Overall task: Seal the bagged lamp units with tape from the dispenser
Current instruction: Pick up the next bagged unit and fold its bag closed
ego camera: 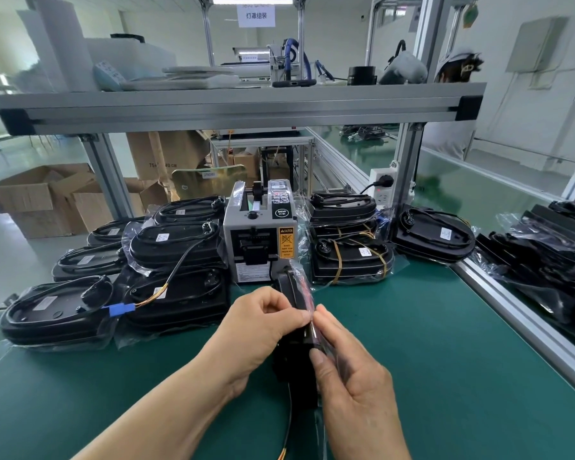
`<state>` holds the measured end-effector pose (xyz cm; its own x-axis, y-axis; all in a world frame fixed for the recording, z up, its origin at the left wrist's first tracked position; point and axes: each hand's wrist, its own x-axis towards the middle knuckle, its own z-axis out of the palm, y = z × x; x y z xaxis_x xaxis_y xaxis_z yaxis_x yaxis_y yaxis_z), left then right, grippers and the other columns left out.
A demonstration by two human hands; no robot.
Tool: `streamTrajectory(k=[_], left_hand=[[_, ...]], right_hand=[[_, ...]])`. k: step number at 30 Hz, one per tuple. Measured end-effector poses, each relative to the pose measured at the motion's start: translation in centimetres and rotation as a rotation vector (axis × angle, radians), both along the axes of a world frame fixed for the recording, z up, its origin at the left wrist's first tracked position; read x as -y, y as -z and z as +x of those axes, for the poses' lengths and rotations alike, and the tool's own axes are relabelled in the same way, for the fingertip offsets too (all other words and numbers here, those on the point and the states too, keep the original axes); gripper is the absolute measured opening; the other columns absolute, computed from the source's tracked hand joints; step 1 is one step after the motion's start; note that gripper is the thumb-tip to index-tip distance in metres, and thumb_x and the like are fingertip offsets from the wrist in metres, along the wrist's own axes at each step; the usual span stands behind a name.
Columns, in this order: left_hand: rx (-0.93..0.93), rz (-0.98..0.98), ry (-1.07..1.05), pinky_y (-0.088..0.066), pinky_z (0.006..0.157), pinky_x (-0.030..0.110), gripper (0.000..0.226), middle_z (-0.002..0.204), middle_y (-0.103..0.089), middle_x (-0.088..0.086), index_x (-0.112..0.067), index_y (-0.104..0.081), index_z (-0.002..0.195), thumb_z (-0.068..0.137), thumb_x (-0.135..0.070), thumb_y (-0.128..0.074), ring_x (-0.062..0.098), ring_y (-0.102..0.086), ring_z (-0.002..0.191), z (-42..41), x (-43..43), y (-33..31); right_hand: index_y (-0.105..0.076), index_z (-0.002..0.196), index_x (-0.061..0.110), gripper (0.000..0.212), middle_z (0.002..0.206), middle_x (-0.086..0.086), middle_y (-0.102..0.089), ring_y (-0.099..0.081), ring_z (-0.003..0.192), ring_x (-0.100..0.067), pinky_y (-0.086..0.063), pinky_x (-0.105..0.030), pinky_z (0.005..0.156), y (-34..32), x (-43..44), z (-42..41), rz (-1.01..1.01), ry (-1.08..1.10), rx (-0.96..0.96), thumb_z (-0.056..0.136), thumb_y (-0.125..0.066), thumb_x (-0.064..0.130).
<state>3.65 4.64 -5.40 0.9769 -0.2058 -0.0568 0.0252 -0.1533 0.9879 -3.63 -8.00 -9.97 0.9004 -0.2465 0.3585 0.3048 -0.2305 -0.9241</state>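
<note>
On a green table [428, 343], stacks of bagged lamp units [176, 247] flank a grey tape dispenser [259, 234] on both sides. Another pile [544, 260] lies well to the dispenser's right, beyond an aluminium rail [511, 312].

Just in front of the dispenser, a person holds one lamp unit [291, 287] up on its edge in a clear bag, its far end close to the machine's front. The left hand [262, 327], fingers curled, pinches the bag film at the unit's upper edge. The right hand [352, 373] meets it from the other side, its grip pressing the plastic against the black housing between thumb and fingers.

The step in hand looks to be folding the bag mouth closed and holding the fold flat, ahead of taping. The next move would call for one hand to keep that fold pinned while the other reaches forward to the dispenser for a strip.

It cannot be made out whether a cut strip waits at the outlet, or whether any tape is already on the bag or on a fingertip. The hands cover most of the held unit. Its thin leads [283, 451] run off the picture's near edge.
</note>
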Motion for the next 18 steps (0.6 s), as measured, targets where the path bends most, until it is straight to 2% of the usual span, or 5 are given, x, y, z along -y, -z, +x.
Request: streamTrajectory(k=[7, 11, 13, 15, 18], left_hand=[[0.053, -0.091, 0.047, -0.047, 0.065, 0.016, 0.029, 0.074, -0.057, -0.011, -0.036, -0.069, 0.085, 0.061, -0.044, -0.084, 0.004, -0.051, 0.068, -1.1, -0.4, 1.1], [0.020, -0.133, 0.121, -0.048, 0.069, 0.014, 0.028, 0.073, -0.058, -0.016, -0.036, -0.071, 0.090, 0.065, -0.030, -0.083, 0.002, -0.051, 0.071, -1.3, -1.3, 1.1], [0.017, -0.134, 0.116, -0.048, 0.069, 0.014, 0.028, 0.072, -0.058, -0.015, -0.034, -0.072, 0.089, 0.065, -0.028, -0.083, 0.003, -0.052, 0.071, -1.1, -1.6, 1.1], [0.016, -0.121, 0.115, -0.048, 0.069, 0.015, 0.029, 0.072, -0.058, -0.015, -0.035, -0.072, 0.089, 0.063, -0.029, -0.084, 0.003, -0.051, 0.071, -1.0, -1.7, 1.1], [0.013, -0.083, 0.120, -0.048, 0.070, 0.017, 0.031, 0.072, -0.058, -0.016, -0.037, -0.071, 0.088, 0.061, -0.033, -0.086, 0.005, -0.051, 0.071, -0.7, -1.5, 0.9]], right_hand=[[-0.064, 0.124, 0.040, 0.057, 0.130, 0.034, -0.058, -0.051, 0.123, 0.014, -0.039, -0.002, 0.096, -0.1, 0.3, -0.4, 0.036, -0.009, -0.022, 0.091, -0.062, -0.007], [-0.070, 0.119, 0.028, 0.048, 0.128, 0.019, -0.066, -0.060, 0.115, 0.009, -0.045, -0.004, 0.090, -0.7, 0.4, -0.6, 0.219, -0.106, -0.104, 0.089, -0.063, -0.009], [-0.072, 0.114, 0.028, 0.032, 0.120, 0.018, -0.070, -0.065, 0.109, 0.006, -0.050, -0.014, 0.092, -2.1, 1.3, -0.3, 0.281, -0.162, -0.179, 0.086, -0.076, 0.014], [-0.070, 0.117, 0.033, 0.054, 0.114, 0.024, -0.071, -0.063, 0.105, 0.011, -0.049, -0.020, 0.094, -4.2, 2.6, 0.7, 0.186, -0.184, -0.265, 0.068, -0.074, 0.056], [-0.060, 0.122, 0.033, 0.069, 0.114, 0.020, -0.065, -0.059, 0.104, 0.009, -0.045, -0.017, 0.088, -7.1, 3.2, 4.5, -0.109, -0.043, -0.331, 0.063, -0.073, 0.066]])
